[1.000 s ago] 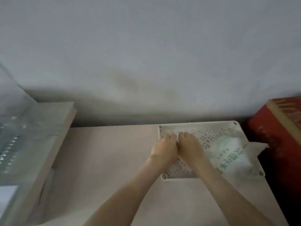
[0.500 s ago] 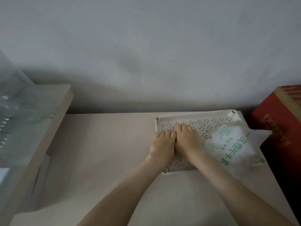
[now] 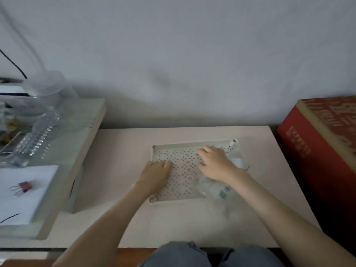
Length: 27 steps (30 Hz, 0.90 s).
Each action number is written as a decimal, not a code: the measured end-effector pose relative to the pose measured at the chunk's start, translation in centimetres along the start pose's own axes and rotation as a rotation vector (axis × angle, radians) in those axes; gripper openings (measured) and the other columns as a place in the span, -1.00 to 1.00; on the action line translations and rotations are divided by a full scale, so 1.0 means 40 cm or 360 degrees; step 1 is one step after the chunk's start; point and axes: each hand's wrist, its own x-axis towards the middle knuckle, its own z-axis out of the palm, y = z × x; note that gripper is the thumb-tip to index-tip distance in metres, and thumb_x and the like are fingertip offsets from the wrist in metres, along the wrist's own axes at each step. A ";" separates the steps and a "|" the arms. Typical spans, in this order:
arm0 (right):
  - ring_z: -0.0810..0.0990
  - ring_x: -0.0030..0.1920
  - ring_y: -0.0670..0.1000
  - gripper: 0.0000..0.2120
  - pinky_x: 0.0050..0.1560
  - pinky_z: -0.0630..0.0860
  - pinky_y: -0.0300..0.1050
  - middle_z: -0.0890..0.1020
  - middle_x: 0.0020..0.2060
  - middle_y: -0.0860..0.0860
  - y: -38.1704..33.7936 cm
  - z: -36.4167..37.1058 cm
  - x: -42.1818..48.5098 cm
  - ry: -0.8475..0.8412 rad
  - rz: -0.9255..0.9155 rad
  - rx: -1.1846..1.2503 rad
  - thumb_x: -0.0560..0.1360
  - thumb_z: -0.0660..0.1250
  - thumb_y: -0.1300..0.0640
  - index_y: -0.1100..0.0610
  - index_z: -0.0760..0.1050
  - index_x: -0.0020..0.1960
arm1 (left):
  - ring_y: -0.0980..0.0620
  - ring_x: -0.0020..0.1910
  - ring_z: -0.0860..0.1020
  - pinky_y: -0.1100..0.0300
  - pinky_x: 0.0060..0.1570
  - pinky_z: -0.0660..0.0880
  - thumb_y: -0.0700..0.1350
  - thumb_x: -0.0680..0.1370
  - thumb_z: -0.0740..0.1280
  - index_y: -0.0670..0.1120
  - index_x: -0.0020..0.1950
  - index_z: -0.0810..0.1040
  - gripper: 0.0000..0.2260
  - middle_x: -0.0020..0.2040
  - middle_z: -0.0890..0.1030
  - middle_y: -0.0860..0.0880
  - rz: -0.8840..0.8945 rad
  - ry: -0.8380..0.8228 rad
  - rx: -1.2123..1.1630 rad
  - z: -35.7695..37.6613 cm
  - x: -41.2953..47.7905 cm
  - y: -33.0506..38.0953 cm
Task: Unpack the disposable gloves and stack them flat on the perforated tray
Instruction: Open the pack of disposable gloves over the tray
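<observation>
Pale worktop (image 3: 119,151) carries the perforated tray (image 3: 192,145), on which left grip (image 3: 157,170) and right grip (image 3: 215,162) press flat, fingers (image 3: 165,163) uncurled and holding nothing, the glove pack (image 3: 225,191) lying under the right grip's wrist, so flattening seems in hand, and next the pack calls for a light pinch to draw from it.

1. The perforated tray (image 3: 185,170) lies on the table (image 3: 119,151).
2. The left hand (image 3: 156,173) rests on its 9 o'clock edge.
3. The right hand (image 3: 215,162) presses near 2 o'clock.
4. A printed glove bag (image 3: 224,192) overhangs the 4 o'clock corner.
</observation>
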 end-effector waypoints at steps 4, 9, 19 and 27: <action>0.40 0.27 0.12 -0.57 0.31 0.27 0.08 0.46 0.26 0.09 0.056 -0.042 -0.046 0.0272 0.0552 0.0072 0.59 0.08 -0.06 0.15 0.34 0.36 | -0.06 0.08 0.52 0.11 0.07 0.44 -0.09 0.62 0.14 -0.10 0.25 0.46 -0.75 0.19 0.53 -0.09 -0.0321 0.0023 -0.0769 -0.054 -0.005 0.018; 0.48 0.12 0.16 -0.43 0.09 0.48 0.05 0.48 0.12 0.13 0.115 -0.035 -0.098 -0.0064 0.0955 0.0572 0.49 0.10 -0.24 0.21 0.44 0.21 | 0.00 0.06 0.51 0.07 0.12 0.48 0.39 0.49 0.14 -0.09 0.22 0.48 -0.39 0.13 0.55 -0.01 -0.0233 -0.0460 -0.1330 -0.112 0.006 0.143; 0.52 -0.16 0.01 -0.66 -0.25 0.38 -0.13 0.55 -0.17 0.06 0.075 -0.038 -0.088 -0.0038 0.0969 0.1102 0.53 0.18 -0.14 0.14 0.46 -0.11 | -0.05 -0.18 0.63 0.01 -0.02 0.57 0.05 0.44 0.45 -0.12 0.00 0.58 -0.72 -0.10 0.67 -0.06 -0.0237 -0.0330 -0.1697 -0.122 0.023 0.163; 0.65 0.00 0.07 -0.75 0.14 0.54 0.03 0.69 -0.05 0.08 0.062 -0.037 -0.062 0.0146 0.1059 0.2141 0.52 0.36 0.01 0.17 0.59 0.06 | -0.08 -0.08 0.61 0.01 0.04 0.54 0.05 0.57 0.30 -0.18 0.05 0.54 -0.72 -0.08 0.63 -0.11 -0.0889 -0.0014 -0.3123 -0.149 0.015 0.101</action>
